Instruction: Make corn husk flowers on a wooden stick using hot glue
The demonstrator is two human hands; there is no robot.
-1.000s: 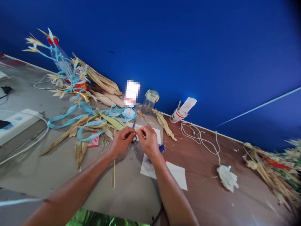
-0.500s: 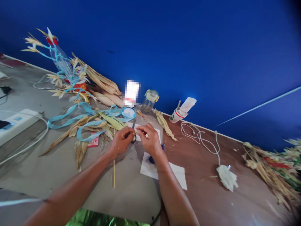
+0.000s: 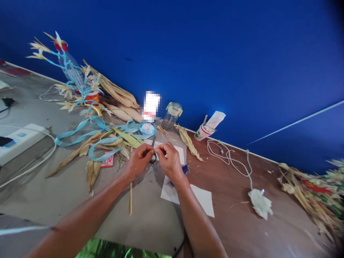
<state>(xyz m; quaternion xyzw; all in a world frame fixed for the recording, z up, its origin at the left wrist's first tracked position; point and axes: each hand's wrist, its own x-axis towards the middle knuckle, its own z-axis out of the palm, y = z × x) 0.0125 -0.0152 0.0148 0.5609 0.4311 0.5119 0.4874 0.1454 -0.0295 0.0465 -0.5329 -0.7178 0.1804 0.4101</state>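
My left hand (image 3: 140, 158) and my right hand (image 3: 170, 161) meet over the middle of the table, fingertips pinched close together. Whatever lies between them is too small to make out. Just beyond and below the fingers are scissors (image 3: 153, 157), with a black handle loop showing. White paper (image 3: 200, 199) lies under my right forearm, and a dark blue object (image 3: 185, 169) is partly hidden by that wrist. Left of my left hand are dry corn husks (image 3: 92, 173), a greenish husk (image 3: 129, 138) and a loose light-blue ribbon (image 3: 100, 154). A thin stick (image 3: 131, 200) lies near my left wrist.
Along the blue wall stand a glass jar (image 3: 172, 116), a paper cup (image 3: 203, 132) and a plastic bottle (image 3: 70, 68) beside blue-wrapped husk flowers (image 3: 66, 91). A ribbon roll (image 3: 147, 129) sits beyond my hands. A white cable (image 3: 236, 163) lies right, a power strip (image 3: 24, 141) left.
My fingertips have come closer together, the right hand shifting slightly left. Everything else stays in place, apart from a slight shift of the view.
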